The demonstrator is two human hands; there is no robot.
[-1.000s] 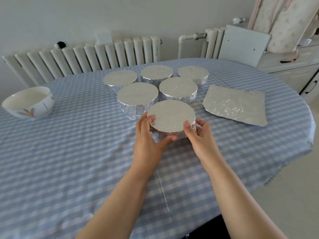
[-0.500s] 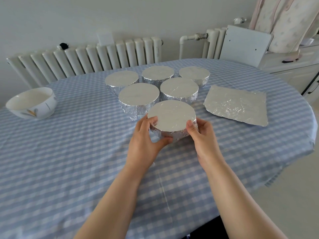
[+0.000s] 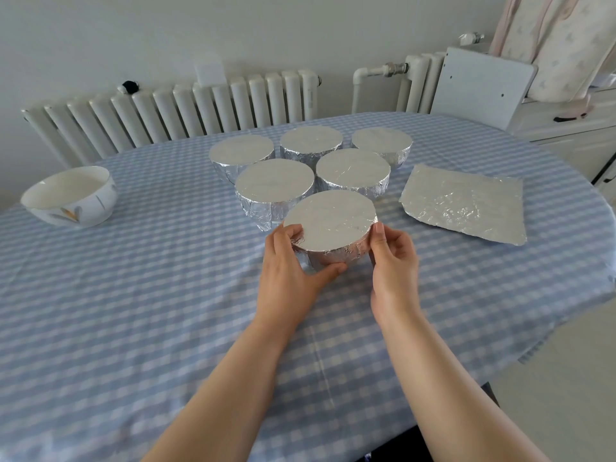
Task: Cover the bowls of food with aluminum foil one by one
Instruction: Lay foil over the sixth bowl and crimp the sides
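Head camera showed the left hand (image 3: 289, 274) and the right hand (image 3: 392, 261) gripping a foil-wrapped bowl (image 3: 331, 228) from both sides, fingers curled on its wrinkled wall. It sat near the middle of the tabletop (image 3: 133, 311), under a blue checked cloth. Its foil top was flat, round and smooth. Five other covered bowls (image 3: 275, 188) stood just behind it, close together. A crumpled square foil sheet (image 3: 465, 203) lay flat to the right. One uncovered white bowl (image 3: 68, 196) stood well apart on the left, with wide free cloth between.

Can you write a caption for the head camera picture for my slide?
Both hands hold the sixth foil-covered bowl; one uncovered bowl remains.
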